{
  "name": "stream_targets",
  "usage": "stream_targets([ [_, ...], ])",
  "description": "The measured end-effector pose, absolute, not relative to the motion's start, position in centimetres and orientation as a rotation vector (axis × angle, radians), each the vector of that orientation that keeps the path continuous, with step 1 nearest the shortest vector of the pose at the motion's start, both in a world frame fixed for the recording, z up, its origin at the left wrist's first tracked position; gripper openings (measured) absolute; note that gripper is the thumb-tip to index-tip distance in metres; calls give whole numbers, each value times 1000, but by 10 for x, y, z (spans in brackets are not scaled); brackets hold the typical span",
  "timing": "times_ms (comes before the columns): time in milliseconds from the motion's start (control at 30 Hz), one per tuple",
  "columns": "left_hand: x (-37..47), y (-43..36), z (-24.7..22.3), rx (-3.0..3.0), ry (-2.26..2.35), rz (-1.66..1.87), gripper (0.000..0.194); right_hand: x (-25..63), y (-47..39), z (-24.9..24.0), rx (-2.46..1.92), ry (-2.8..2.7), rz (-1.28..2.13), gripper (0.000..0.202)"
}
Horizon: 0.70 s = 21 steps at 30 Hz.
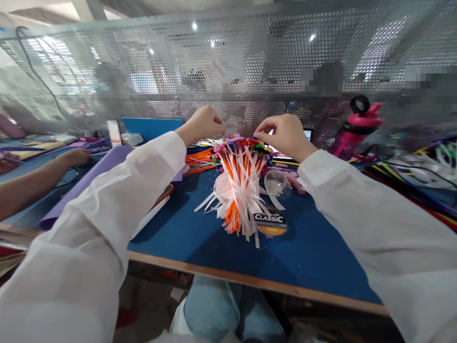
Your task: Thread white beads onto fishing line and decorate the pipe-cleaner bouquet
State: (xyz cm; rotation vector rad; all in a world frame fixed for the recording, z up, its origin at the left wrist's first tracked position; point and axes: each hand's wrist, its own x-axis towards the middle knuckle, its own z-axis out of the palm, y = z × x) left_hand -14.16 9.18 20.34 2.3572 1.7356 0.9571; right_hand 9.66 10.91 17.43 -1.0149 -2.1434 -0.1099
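Note:
A bundle of pipe-cleaner flowers [246, 144] lies on the blue tabletop, its colourful heads at the far end. White ribbons [246, 190] and orange stems [233, 216] trail from it towards me. My left hand [206, 125] is above the left of the flower heads, fingers closed in a pinch. Above the right side is my right hand [284, 135], thumb and fingers also pinched together. Anything between the fingertips of either hand is too fine to make out. Beside the ribbons are a round spool labelled "CLASSIC" [271, 224] and a clear round dish [278, 186].
A perforated metal screen [228, 62] runs along the back. At the right stand a pink bottle [357, 126] and coloured pipe cleaners [410, 186]. Left are a purple sheet [85, 183], a blue folder [153, 127], orange pipe cleaners [200, 159] and another person's arm [39, 176].

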Motion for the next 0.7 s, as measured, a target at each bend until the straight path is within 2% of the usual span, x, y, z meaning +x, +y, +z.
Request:
stream_targets([
  [433, -146, 96, 201, 2356, 1779, 927, 17, 95, 98, 175, -963, -2230, 40, 15],
  [700, -144, 94, 202, 2361, 1763, 935, 16, 97, 111, 167, -943, -2257, -98, 16],
])
